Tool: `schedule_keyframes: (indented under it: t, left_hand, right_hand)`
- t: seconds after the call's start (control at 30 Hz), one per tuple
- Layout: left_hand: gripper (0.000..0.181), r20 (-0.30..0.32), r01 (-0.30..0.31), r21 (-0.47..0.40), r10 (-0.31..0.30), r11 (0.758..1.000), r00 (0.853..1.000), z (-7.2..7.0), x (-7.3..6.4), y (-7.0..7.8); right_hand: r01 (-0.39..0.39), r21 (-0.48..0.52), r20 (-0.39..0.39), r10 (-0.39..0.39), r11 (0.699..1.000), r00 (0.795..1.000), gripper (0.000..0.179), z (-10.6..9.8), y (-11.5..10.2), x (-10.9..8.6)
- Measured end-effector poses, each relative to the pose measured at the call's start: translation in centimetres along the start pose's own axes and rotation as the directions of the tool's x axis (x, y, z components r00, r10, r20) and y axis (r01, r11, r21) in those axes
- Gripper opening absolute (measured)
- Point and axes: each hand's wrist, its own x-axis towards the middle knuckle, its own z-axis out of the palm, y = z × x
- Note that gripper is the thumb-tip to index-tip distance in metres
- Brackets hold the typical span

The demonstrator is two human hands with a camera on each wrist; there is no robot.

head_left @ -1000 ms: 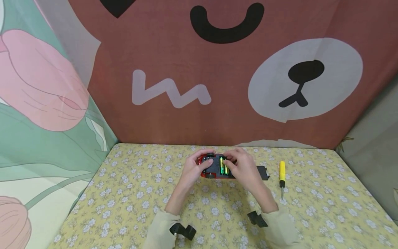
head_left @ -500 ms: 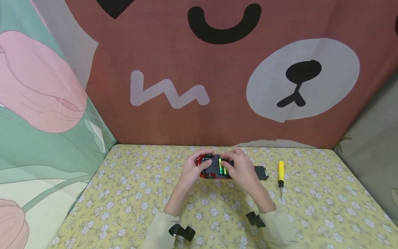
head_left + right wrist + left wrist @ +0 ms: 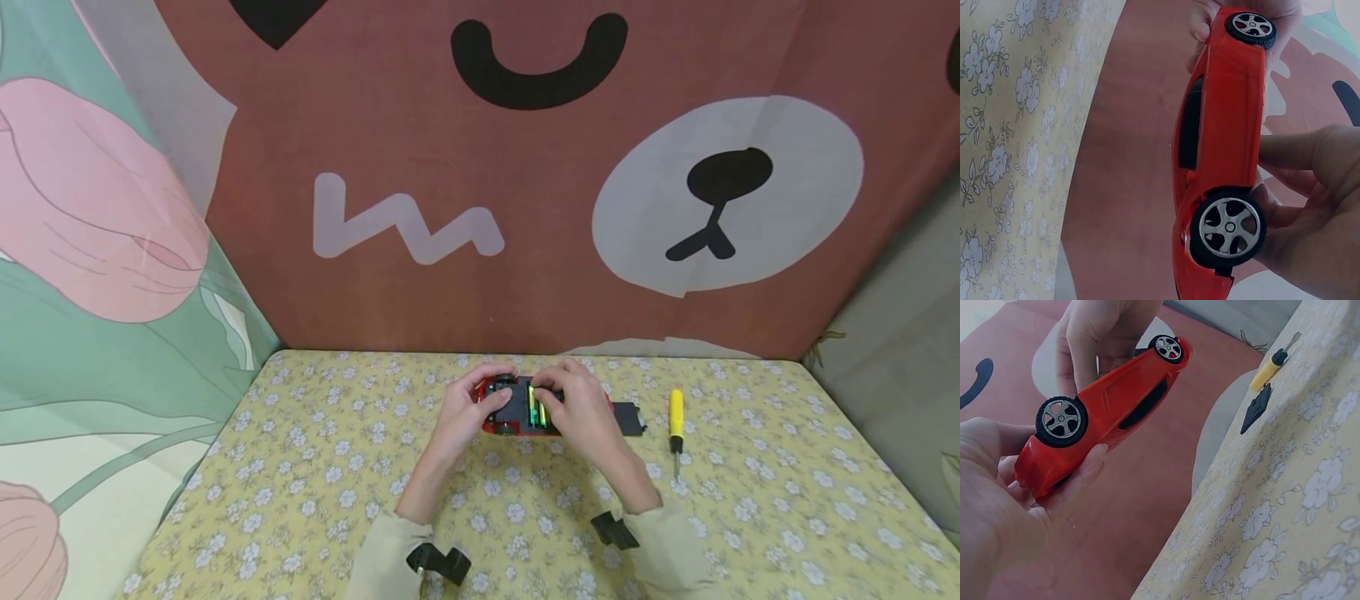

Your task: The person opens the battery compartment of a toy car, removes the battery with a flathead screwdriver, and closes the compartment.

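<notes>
Toy car (image 3: 514,408): we find it left of the panel (image 3: 628,419).
Batteries (image 3: 533,408): side by side in the car's underside.
Screwdriver (image 3: 677,419): on the table (image 3: 300,508), right of the panel.
Backdrop (image 3: 405,304): behind the table.

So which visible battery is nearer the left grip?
Leftmost battery in the head view; the other visible one sits right of it, farther from the left grip.

Right hand (image 3: 583,410) blocks chunk of red car (image 3: 1229,119) underside, can't tell if pinching batteries (image 3: 533,408). Car's right end cropped in right wrist view. Sleeves (image 3: 384,557) cut off, near side.

Upturned red car (image 3: 1227,125), batteries (image 3: 533,410) apparently inside.
</notes>
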Motion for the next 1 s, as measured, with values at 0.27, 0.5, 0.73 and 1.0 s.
schedule_keyframes:
  t: [0.27, 0.5, 0.73, 1.0]
  left_hand:
    - [0.033, -0.002, 0.012, 0.004, -0.012, 1.0, 1.0, 0.03, -0.06, -0.02]
    - [0.032, -0.01, 0.008, 0.012, -0.008, 1.0, 1.0, 0.08, -0.01, -0.04]
    - [0.032, -0.008, 0.009, 0.019, -0.008, 1.0, 1.0, 0.12, -0.04, -0.2]
    - [0.033, -0.004, 0.026, -0.011, -0.026, 1.0, 1.0, 0.03, 0.03, -0.26]
  right_hand:
    - [-0.009, 0.026, -0.002, 0.009, 1.0, 1.0, 0.007, -0.02, 0.31, -0.03]
    - [-0.019, 0.059, -0.002, 0.019, 0.998, 1.0, 0.007, -0.13, 0.39, -0.09]
    - [-0.017, 0.089, -0.006, 0.018, 0.996, 1.0, 0.008, -0.31, 0.5, -0.11]
    - [-0.04, 0.14, -0.001, 0.041, 0.989, 0.999, 0.003, -0.57, 0.17, -0.18]
